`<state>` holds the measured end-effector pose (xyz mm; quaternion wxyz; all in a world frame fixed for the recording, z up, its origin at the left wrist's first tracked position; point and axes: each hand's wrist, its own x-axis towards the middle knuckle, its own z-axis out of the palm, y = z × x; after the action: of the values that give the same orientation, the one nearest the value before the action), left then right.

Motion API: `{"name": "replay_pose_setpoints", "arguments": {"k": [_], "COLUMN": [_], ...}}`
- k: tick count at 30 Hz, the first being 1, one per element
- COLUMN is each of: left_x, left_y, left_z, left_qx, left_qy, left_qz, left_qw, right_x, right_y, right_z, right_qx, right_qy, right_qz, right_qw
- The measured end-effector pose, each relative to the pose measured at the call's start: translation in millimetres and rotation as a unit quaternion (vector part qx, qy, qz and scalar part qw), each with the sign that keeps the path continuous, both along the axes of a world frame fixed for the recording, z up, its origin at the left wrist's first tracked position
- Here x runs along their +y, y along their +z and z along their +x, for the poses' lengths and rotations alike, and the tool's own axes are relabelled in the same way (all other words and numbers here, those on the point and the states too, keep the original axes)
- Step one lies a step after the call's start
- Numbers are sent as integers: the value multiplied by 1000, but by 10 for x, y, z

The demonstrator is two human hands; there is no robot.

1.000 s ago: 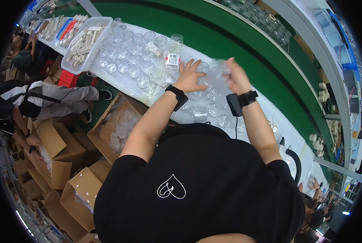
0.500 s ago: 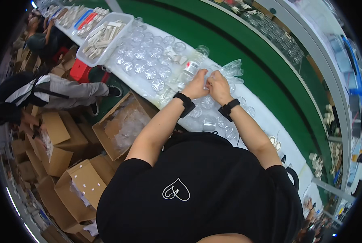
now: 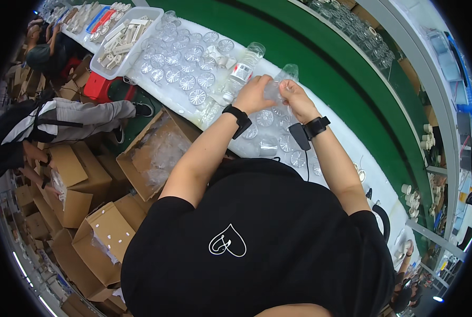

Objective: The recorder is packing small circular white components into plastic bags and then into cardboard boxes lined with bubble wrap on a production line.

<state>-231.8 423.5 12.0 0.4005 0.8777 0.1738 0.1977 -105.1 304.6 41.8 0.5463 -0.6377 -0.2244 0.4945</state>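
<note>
Above the white table, my left hand curls its fingers and thumb around a clear, rounded plastic piece, whose exact kind is hard to make out. My right hand pinches thin clear plastic, apparently a bag, just to the right of it. Beyond my left hand lies a clear plastic bottle with a red and white label. Several clear round plastic pieces with ribbed, star-like faces lie below my hands. More of these ribbed pieces are in rows to the left.
A clear bin of white parts stands at the table's far left. Open cardboard boxes fill the floor on my left, where a person reaches into one. A green belt runs beyond the table. A black cable hangs at my right wrist.
My hands have moved slightly apart, the right one turning and shifting right. The crinkled plastic that spread out to the right of my hands now stands up beyond them. The whole view has shifted a little.
</note>
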Motion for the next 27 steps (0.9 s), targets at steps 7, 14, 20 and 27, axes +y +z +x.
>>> {"name": "replay_pose_setpoints", "arguments": {"k": [7, 14, 20, 27], "left_x": [-95, 43, 145, 88], "left_y": [30, -198, -246, -184], "left_z": [-100, -151, -268, -384], "left_qx": [134, 99, -21, 24], "left_qy": [-3, -16, -44, -111], "left_qz": [-10, -16, 47, 27], "left_qw": [991, 995, 998, 993], "right_x": [-11, -190, -348, -384], "right_y": [-355, 443, 461, -215], "right_z": [82, -165, -413, -445], "right_qx": [-285, -171, -649, -601], "right_qy": [82, -207, 33, 145], "right_qz": [59, 187, 149, 60], "right_qw": [953, 945, 746, 783]}}
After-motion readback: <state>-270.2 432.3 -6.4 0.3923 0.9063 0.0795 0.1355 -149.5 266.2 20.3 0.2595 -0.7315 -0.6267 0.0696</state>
